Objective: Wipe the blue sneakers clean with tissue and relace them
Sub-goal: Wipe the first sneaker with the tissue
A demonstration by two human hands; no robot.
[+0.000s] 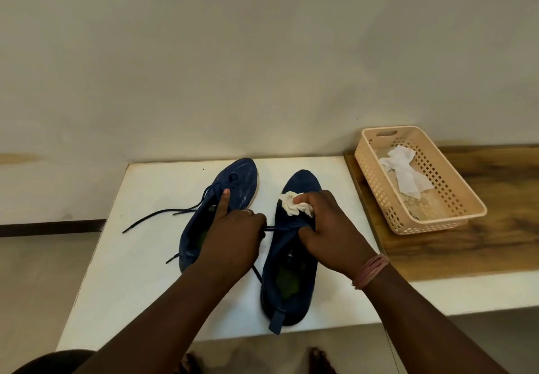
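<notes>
Two blue mesh sneakers stand side by side, toes away, on a white table. Left sneaker point(230, 187): dark lace point(163, 216) loose, trailing left. Right sneaker point(291, 257): crumpled white tissue point(293, 206) on its forefoot, lace end point(269, 228) drawn out sideways.

Two sneakers are lying side by side on the tabletop point(140, 257), the left sneaker point(233, 181) sitting farther back than the right sneaker point(291, 283). A basket point(455, 198) is sitting to their right on a board point(481, 242), holding tissue point(405, 172)
</notes>
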